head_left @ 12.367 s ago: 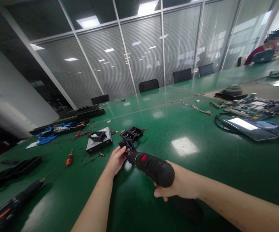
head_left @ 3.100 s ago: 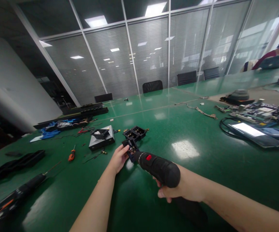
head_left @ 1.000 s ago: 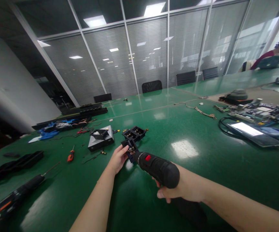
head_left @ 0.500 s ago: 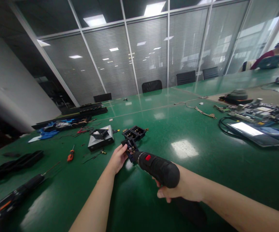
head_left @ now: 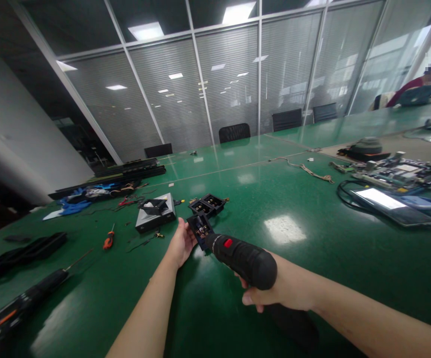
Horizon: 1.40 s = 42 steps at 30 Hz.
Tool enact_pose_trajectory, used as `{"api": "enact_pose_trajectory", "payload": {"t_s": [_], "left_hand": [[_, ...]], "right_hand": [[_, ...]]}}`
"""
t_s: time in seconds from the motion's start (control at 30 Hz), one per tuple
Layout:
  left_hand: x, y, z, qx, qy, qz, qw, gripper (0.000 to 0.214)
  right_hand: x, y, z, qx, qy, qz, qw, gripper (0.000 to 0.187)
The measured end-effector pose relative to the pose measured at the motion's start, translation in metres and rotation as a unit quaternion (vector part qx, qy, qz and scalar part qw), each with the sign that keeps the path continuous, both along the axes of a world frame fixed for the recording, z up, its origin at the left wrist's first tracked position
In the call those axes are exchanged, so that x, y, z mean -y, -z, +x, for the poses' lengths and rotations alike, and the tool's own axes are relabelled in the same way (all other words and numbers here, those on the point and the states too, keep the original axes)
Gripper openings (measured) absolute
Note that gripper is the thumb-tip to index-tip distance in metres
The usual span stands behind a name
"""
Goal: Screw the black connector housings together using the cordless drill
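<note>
My right hand [head_left: 262,293] is wrapped around the grip of a black cordless drill [head_left: 245,258] with a red switch on top. Its nose reaches into a small black open box [head_left: 200,229] with coppery metal parts inside. At the box's left side is my left hand [head_left: 182,244], thumb raised clear of it and the other fingers resting along its edge, partly hidden. Just behind lies a joined pair of similar black boxes [head_left: 208,204] with brass-coloured contacts. The drill's tip is hidden inside the box.
A grey box-shaped device [head_left: 156,219] carries a black bracket. Left of it lie an orange screwdriver [head_left: 108,239], a black-and-orange power tool [head_left: 25,298] and a black tray [head_left: 25,253]. At right are a tablet-like device [head_left: 390,204] and circuit boards [head_left: 405,171]. A person sits at far right.
My left thumb has lifted off the black box and moved left, so more of the box shows. The drill and my right hand have hardly moved.
</note>
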State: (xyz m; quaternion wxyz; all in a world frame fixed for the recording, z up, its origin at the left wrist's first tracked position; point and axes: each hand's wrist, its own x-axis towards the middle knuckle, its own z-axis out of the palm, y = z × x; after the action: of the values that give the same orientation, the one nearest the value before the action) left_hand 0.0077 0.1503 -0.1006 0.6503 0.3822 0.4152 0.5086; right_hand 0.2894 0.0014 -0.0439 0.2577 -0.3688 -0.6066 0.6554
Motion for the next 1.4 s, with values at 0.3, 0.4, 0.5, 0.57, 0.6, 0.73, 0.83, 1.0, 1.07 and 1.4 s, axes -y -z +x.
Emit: {"api": "enact_pose_trajectory", "payload": {"t_s": [0.3, 0.4, 0.5, 0.57, 0.6, 0.73, 0.83, 1.0, 1.07, 1.4], "left_hand": [[-0.003, 0.003, 0.0, 0.003, -0.016, -0.01, 1.0, 0.05], [-0.003, 0.003, 0.0, 0.004, -0.015, -0.008, 1.0, 0.049], [-0.002, 0.002, 0.001, 0.005, -0.019, -0.011, 1.0, 0.047], [-0.001, 0.001, 0.001, 0.006, -0.025, -0.016, 1.0, 0.046], [-0.001, 0.0, 0.002, 0.006, -0.027, -0.017, 0.999, 0.046], [0.0, -0.002, 0.002, 0.007, -0.026, -0.019, 0.999, 0.048], [0.0, -0.002, 0.001, 0.001, -0.018, -0.016, 1.0, 0.049], [0.0, -0.001, 0.0, 0.008, -0.026, -0.019, 0.999, 0.045], [0.001, -0.002, 0.001, 0.013, -0.026, -0.023, 0.999, 0.046], [0.005, -0.009, 0.005, 0.019, -0.024, -0.033, 0.999, 0.045]], "right_hand": [[0.001, 0.002, -0.001, 0.003, 0.008, -0.004, 1.0, 0.041], [0.0, 0.002, 0.0, -0.003, 0.005, -0.004, 1.0, 0.041], [0.0, 0.002, -0.001, -0.006, 0.006, -0.004, 1.0, 0.039], [-0.001, 0.002, -0.001, -0.008, 0.008, -0.002, 1.0, 0.038], [-0.001, 0.002, -0.002, -0.007, 0.008, -0.002, 1.0, 0.038], [-0.001, 0.0, -0.002, 0.002, 0.006, 0.0, 1.0, 0.036], [0.0, -0.001, -0.002, -0.003, 0.01, 0.001, 1.0, 0.034], [0.001, -0.003, -0.003, -0.006, 0.013, 0.003, 1.0, 0.033], [0.001, -0.004, -0.004, -0.005, 0.015, 0.0, 1.0, 0.033], [0.002, -0.008, -0.005, -0.003, 0.015, 0.001, 1.0, 0.033]]}}
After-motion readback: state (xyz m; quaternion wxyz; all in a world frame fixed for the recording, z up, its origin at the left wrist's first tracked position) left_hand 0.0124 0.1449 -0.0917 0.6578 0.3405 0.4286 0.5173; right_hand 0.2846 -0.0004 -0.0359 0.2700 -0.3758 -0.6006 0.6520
